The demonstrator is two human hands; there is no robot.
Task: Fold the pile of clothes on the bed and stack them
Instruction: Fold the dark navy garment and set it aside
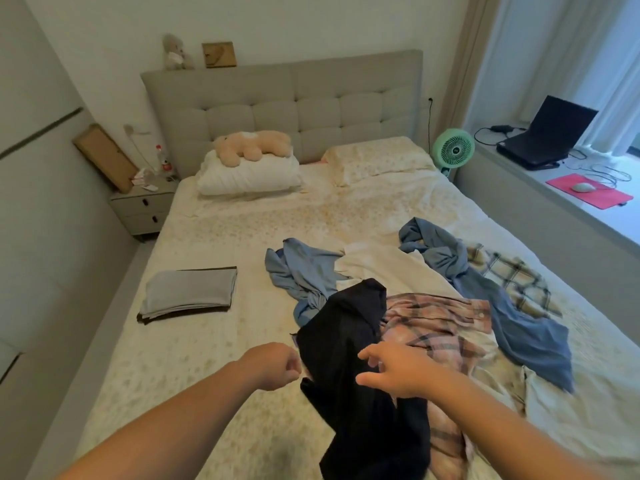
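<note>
A black garment (349, 344) hangs lifted above the near part of the bed (214, 344). My left hand (277, 367) grips its left edge with curled fingers. My right hand (391, 372) reaches onto the garment from the right, fingers spread and loosely bent; no firm grip shows. Behind lies the unfolded pile: a pink plaid shirt (436, 320), a white garment (384, 268), a light blue garment (301, 271), a darker blue garment (512, 306) and a cream checked piece (512, 275). A stack of folded grey clothes (190, 289) rests on the bed's left side.
Pillows (249, 174) with a plush bear (252, 145) lie at the headboard. A nightstand (143, 206) stands left of the bed. A green fan (453, 148), a laptop (543, 133) and a red mouse pad (588, 192) sit on the window ledge at right.
</note>
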